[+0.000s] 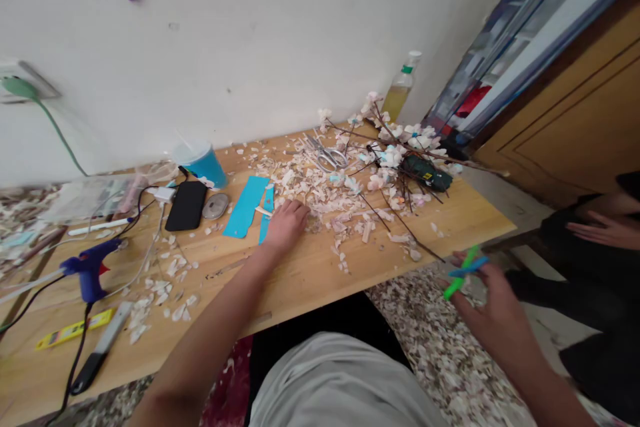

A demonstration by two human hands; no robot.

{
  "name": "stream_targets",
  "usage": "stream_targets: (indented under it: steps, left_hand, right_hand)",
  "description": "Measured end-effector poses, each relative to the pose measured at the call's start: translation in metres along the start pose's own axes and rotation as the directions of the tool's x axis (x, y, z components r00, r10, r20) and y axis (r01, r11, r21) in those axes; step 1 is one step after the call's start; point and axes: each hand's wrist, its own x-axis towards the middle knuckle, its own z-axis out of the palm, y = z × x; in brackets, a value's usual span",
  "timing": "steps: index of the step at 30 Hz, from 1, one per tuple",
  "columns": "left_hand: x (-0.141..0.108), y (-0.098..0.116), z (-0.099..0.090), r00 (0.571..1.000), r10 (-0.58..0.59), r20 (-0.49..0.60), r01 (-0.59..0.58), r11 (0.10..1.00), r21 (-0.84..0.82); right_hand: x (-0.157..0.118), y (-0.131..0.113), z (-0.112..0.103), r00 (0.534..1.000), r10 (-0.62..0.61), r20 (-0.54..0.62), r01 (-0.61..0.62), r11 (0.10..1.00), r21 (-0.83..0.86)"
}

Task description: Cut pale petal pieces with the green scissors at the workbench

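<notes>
My left hand (286,223) lies palm down on the wooden table, its fingers stretched over pale shavings. It rests beside a narrow blue strip (269,203), and a small white stick (264,212) lies against its left side. A wider blue sheet (245,208) is just left of that. Beyond the table's front right edge, my right hand (493,313) is closed around a crossed bright green and blue object (469,271) whose kind I cannot make out. The end of a thin dark twig reaches close to that hand. Flowering branches (393,157) lie on the table's right side.
Scissors (331,159) lie among shavings. A clear bottle (400,90) stands by the wall. Leftward are a blue cup (205,163), a phone (186,205), a blue glue gun (93,270) with cords, and a black-handled knife (103,350). Another person's hand (607,230) shows at right.
</notes>
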Motion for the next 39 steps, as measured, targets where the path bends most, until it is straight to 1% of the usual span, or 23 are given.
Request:
stream_targets:
  steps: [2,3,4,5,6,8,9,10,11,12,14,16,19,20,22,25,27,29,31,33,35,37,39]
  left_hand:
    - [0.000,-0.002,-0.003,0.992,-0.091,-0.090,0.074,0.981,-0.181]
    - [-0.002,-0.002,-0.003,0.976,-0.180,-0.125,0.134,0.942,-0.309]
    - [-0.005,-0.002,-0.004,0.948,-0.287,-0.134,0.201,0.871,-0.448]
    - [-0.008,-0.002,-0.004,0.911,-0.395,-0.118,0.259,0.771,-0.582]
    - [-0.013,-0.002,-0.003,0.868,-0.489,-0.087,0.298,0.653,-0.696]
    - [-0.022,-0.003,-0.001,0.800,-0.599,-0.037,0.289,0.440,-0.850]
    - [-0.026,-0.003,0.001,0.778,-0.628,-0.036,0.259,0.371,-0.892]
    - [-0.030,-0.003,0.002,0.760,-0.648,-0.050,0.223,0.333,-0.916]
    - [-0.034,-0.003,0.003,0.746,-0.662,-0.075,0.192,0.321,-0.927]
    - [-0.036,-0.003,0.004,0.737,-0.667,-0.106,0.169,0.335,-0.927]
    - [-0.040,-0.003,0.006,0.728,-0.662,-0.179,0.154,0.412,-0.898]
    - [-0.043,-0.001,0.009,0.732,-0.639,-0.234,0.173,0.508,-0.844]
    - [-0.046,0.003,0.013,0.782,-0.574,-0.243,0.228,0.627,-0.745]
    - [-0.048,0.005,0.014,0.803,-0.544,-0.244,0.232,0.662,-0.712]
    - [-0.050,0.008,0.016,0.836,-0.480,-0.266,0.212,0.730,-0.650]
    - [-0.051,0.012,0.017,0.860,-0.418,-0.293,0.173,0.779,-0.603]
    - [-0.051,0.014,0.019,0.859,-0.432,-0.273,0.176,0.752,-0.636]
    - [-0.049,0.015,0.023,0.849,-0.477,-0.228,0.181,0.666,-0.723]
    - [-0.047,0.016,0.027,0.847,-0.507,-0.159,0.158,0.526,-0.836]
    - [-0.044,0.016,0.029,0.863,-0.499,-0.084,0.125,0.371,-0.920]
    - [-0.042,0.016,0.030,0.870,-0.492,-0.027,0.125,0.273,-0.954]
    - [-0.041,0.015,0.028,0.855,-0.519,-0.002,0.149,0.250,-0.957]
    - [-0.041,0.014,0.025,0.818,-0.575,-0.015,0.161,0.255,-0.953]
  right_hand:
    - [0.005,-0.035,0.025,0.999,-0.021,0.048,0.017,0.995,0.095]
    - [0.008,-0.050,0.040,0.997,-0.014,0.079,0.001,0.986,0.169]
    - [0.011,-0.064,0.057,0.990,-0.015,0.141,-0.017,0.974,0.228]
    - [0.015,-0.076,0.075,0.980,-0.030,0.199,-0.028,0.959,0.281]
    - [0.019,-0.088,0.093,0.974,-0.055,0.221,-0.017,0.950,0.313]
    - [0.028,-0.108,0.128,0.971,-0.163,0.178,0.097,0.939,0.330]
    - [0.032,-0.117,0.144,0.962,-0.217,0.162,0.154,0.930,0.335]
    - [0.035,-0.125,0.158,0.950,-0.265,0.164,0.196,0.917,0.349]
    - [0.038,-0.132,0.169,0.941,-0.291,0.174,0.210,0.903,0.374]
    - [0.040,-0.137,0.179,0.936,-0.293,0.195,0.193,0.890,0.413]
    - [0.043,-0.145,0.193,0.934,-0.252,0.253,0.081,0.840,0.537]
    - [0.045,-0.149,0.203,0.929,-0.212,0.304,-0.060,0.724,0.687]
    - [0.047,-0.151,0.212,0.933,-0.174,0.314,-0.181,0.529,0.829]
    - [0.049,-0.151,0.215,0.940,-0.147,0.309,-0.199,0.499,0.843]
    - [0.051,-0.148,0.218,0.949,-0.079,0.305,-0.231,0.482,0.845]
    - [0.053,-0.142,0.218,0.950,-0.003,0.312,-0.274,0.474,0.837]
    - [0.054,-0.139,0.216,0.946,0.018,0.325,-0.295,0.469,0.832]
    - [0.053,-0.138,0.215,0.944,0.022,0.328,-0.299,0.473,0.829]
    - [0.052,-0.138,0.215,0.949,0.009,0.316,-0.280,0.493,0.824]
    - [0.049,-0.138,0.216,0.953,-0.026,0.301,-0.240,0.539,0.807]
    - [0.048,-0.136,0.217,0.956,-0.068,0.285,-0.185,0.613,0.768]
    - [0.046,-0.135,0.216,0.961,-0.095,0.259,-0.120,0.702,0.702]
    - [0.043,-0.135,0.210,0.967,-0.127,0.220,-0.034,0.794,0.607]
